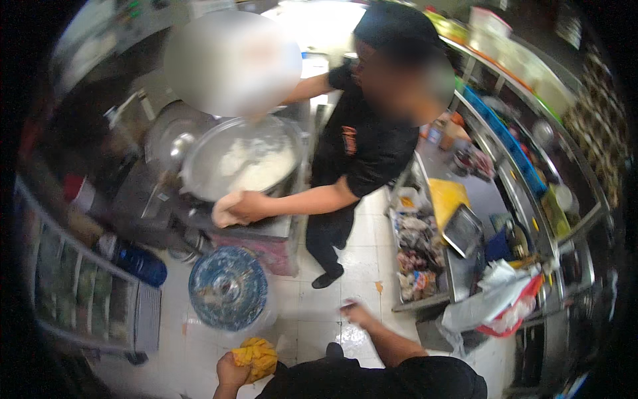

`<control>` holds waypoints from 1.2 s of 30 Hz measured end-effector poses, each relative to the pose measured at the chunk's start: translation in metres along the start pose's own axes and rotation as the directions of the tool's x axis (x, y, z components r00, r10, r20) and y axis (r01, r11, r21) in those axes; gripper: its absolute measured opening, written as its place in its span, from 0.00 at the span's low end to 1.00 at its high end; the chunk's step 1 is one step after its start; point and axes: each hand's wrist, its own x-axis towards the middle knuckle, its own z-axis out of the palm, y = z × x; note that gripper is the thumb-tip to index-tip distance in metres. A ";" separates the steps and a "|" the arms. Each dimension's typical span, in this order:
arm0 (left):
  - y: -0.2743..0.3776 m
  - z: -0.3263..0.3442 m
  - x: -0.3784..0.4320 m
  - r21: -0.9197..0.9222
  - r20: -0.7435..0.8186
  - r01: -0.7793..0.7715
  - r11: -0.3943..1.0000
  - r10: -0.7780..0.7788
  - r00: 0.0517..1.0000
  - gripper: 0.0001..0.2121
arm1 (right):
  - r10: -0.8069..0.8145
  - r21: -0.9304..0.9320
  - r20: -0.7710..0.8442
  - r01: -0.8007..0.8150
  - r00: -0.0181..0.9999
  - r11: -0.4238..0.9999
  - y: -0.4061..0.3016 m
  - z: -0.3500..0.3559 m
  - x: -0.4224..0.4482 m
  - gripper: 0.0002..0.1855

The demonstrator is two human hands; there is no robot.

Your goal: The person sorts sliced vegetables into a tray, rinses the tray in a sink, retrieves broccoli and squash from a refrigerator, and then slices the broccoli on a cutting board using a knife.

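Note:
My left hand is closed on a crumpled yellow cloth at the bottom left of my body. My right hand is held out over the tiled floor, blurred; a small dark thing shows at its fingertips, too unclear to name. Ahead, a co-worker in black stands beside a large metal pot with a white, doughy or rice-like mass in it. One hand of the co-worker grips the near rim through a pale cloth; the other is mostly hidden by blur.
A round blue lid tops a bin on the floor before me. A blue water bottle lies at left near a glass-fronted cabinet. At right are a steel counter, a metal tray, an open drawer of bagged food and hanging plastic bags.

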 end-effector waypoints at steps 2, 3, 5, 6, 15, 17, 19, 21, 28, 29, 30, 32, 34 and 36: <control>0.001 -0.016 -0.027 0.065 -0.026 0.091 0.994 -0.089 0.996 0.15 | -0.195 -0.346 0.385 0.336 0.902 0.876 -0.104 0.113 -0.041 0.54; -0.001 -0.023 -0.033 0.038 -0.059 0.061 0.997 -0.059 0.997 0.15 | -0.388 -0.368 0.553 0.634 0.737 0.680 -0.145 0.149 -0.049 0.56; -0.009 -0.038 -0.042 0.000 -0.109 -0.007 1.000 0.007 0.994 0.15 | -0.436 -0.278 0.767 0.856 0.471 0.435 -0.213 0.214 -0.064 0.61; -0.017 -0.047 -0.047 0.032 -0.164 -0.041 0.999 0.046 0.985 0.14 | -0.325 -0.324 0.853 0.903 0.408 0.283 -0.261 0.242 -0.088 0.63; -0.090 -0.156 -0.080 0.090 -0.387 -0.062 0.994 0.092 0.917 0.12 | -0.307 -0.191 0.921 0.965 0.239 0.179 -0.304 0.444 -0.135 0.37; -0.116 -0.168 -0.080 0.069 -0.390 -0.052 0.996 0.075 0.918 0.13 | -0.383 -0.194 0.885 0.957 0.264 0.214 -0.290 0.474 -0.133 0.33; -0.144 -0.180 -0.078 0.019 -0.357 -0.041 0.999 0.045 0.933 0.15 | -0.415 -0.177 0.866 0.947 0.279 0.266 -0.280 0.500 -0.129 0.31; -0.166 -0.193 -0.069 -0.054 -0.350 -0.043 0.998 0.021 0.936 0.19 | -0.423 -0.130 0.855 0.913 0.300 0.387 -0.278 0.520 -0.115 0.29; -0.242 -0.273 -0.009 -0.040 -0.257 0.068 0.997 -0.076 0.964 0.28 | -0.056 -0.581 0.663 0.560 0.747 0.591 -0.287 0.541 -0.029 0.27; -0.257 -0.286 0.002 -0.017 -0.232 0.087 0.996 -0.088 0.969 0.29 | -0.023 -0.616 0.594 0.473 0.804 0.630 -0.276 0.543 -0.008 0.26; -0.276 -0.295 0.006 -0.006 -0.254 0.111 0.994 -0.109 0.961 0.29 | -0.038 -0.583 0.606 0.476 0.795 0.658 -0.279 0.544 -0.002 0.27; -0.293 -0.342 0.014 0.004 -0.295 0.139 0.990 -0.132 0.946 0.29 | -0.075 -0.639 0.548 0.475 0.833 0.605 -0.290 0.557 0.018 0.30; -0.320 -0.395 0.012 0.007 -0.406 0.231 0.973 -0.208 0.890 0.30 | -0.080 -0.735 0.521 0.494 0.850 0.464 -0.297 0.583 0.039 0.33; -0.371 -0.444 0.012 0.035 -0.559 0.308 0.951 -0.237 0.795 0.30 | -0.045 -0.772 0.533 0.507 0.845 0.384 -0.309 0.605 0.062 0.36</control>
